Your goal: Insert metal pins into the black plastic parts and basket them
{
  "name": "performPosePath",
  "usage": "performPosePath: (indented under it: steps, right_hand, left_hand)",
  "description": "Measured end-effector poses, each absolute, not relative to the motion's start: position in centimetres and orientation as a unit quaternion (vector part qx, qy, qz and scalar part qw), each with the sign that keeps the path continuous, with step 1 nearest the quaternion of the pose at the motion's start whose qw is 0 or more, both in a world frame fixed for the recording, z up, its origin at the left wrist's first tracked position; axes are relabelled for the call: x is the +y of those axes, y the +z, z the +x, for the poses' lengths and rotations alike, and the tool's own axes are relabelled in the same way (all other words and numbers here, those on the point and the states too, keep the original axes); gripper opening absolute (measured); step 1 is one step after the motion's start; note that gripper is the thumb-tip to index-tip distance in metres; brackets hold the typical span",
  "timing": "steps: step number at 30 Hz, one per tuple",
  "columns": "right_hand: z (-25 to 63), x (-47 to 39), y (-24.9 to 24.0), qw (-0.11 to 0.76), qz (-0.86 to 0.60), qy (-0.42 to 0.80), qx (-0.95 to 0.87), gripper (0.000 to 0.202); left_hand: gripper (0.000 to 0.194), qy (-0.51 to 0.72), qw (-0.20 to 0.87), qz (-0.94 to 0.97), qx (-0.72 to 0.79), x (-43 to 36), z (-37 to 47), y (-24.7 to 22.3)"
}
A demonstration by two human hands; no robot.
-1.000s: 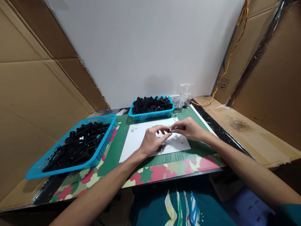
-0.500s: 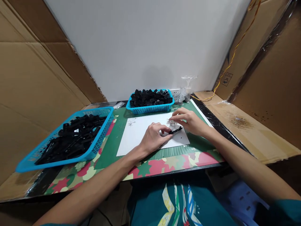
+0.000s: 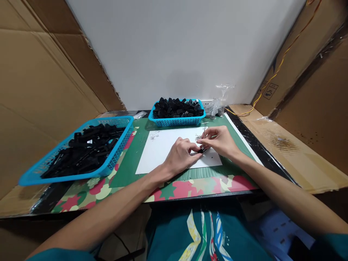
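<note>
Low over a white sheet (image 3: 157, 154), my left hand (image 3: 181, 154) is closed, pinching a small, narrow black plastic part (image 3: 201, 150) between thumb and index finger. My right hand (image 3: 220, 141) meets it from the other side, fingers pinched together right above the part. A thin metal rod (image 3: 204, 131) sticks up from those fingers; its lower end is hidden. Just behind the fingertips lies a small pile of tiny metal pieces (image 3: 198, 137). More tiny pieces (image 3: 154, 136) are scattered at the sheet's far left corner.
A blue basket (image 3: 119, 152) of black plastic parts stands at the left. Another blue basket (image 3: 176, 121), heaped with black pieces, is at the back beside clear plastic bags (image 3: 214, 107). Cardboard walls (image 3: 312, 98) enclose both sides, and a yellow cord (image 3: 274, 74) hangs right.
My right hand has come down from the metal pile to the black part, with a thin rod now showing in its fingers. The left hand keeps its pinch. The view has shifted slightly.
</note>
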State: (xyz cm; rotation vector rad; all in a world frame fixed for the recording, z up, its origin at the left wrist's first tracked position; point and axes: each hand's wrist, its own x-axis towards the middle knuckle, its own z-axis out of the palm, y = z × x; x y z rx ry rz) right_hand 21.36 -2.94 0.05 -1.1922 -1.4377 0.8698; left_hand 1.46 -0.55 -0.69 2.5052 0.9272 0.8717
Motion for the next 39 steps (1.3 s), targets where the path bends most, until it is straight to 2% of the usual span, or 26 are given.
performPosePath:
  steps: [16,20,23,25,27,30,33,35,39]
  right_hand:
    - [20.7,-4.1,0.9,0.444,-0.532,0.207,-0.691,0.023]
    - [21.0,-3.7,0.7,0.517,-0.491,0.241,-0.659,0.029]
    - [22.0,-3.3,0.9,0.595,-0.475,0.225,-0.608,0.026]
    - [23.1,-3.0,1.1,0.596,-0.489,0.195,-0.607,0.027]
    - [24.2,-2.6,1.2,0.535,-0.518,0.176,-0.644,0.030]
    - [25.8,-2.0,1.0,0.376,-0.559,0.166,-0.720,0.031]
    - [26.8,-1.4,0.5,0.260,-0.569,0.219,-0.749,0.031]
    - [27.0,-1.1,0.1,0.233,-0.561,0.264,-0.750,0.027]
    - [26.8,-0.9,-0.2,0.239,-0.531,0.310,-0.751,0.027]
  left_hand:
    - [0.007,0.332,0.205,0.871,0.300,-0.8,1.8,-1.1]
    - [0.003,0.332,0.194,0.871,0.306,-0.5,1.6,-0.9]
    - [0.009,0.365,0.227,0.831,0.353,-0.2,1.5,-0.4]
    - [0.014,0.399,0.264,0.789,0.386,0.3,1.4,-0.2]
    - [0.019,0.431,0.317,0.745,0.399,1.0,1.2,-0.3]
    - [0.027,0.459,0.422,0.680,0.386,2.0,1.0,-0.8]
    - [0.030,0.459,0.486,0.644,0.372,2.6,1.0,-1.1]
    - [0.029,0.450,0.512,0.629,0.374,2.5,1.2,-1.0]
    - [0.029,0.429,0.541,0.612,0.386,2.0,1.4,-0.7]
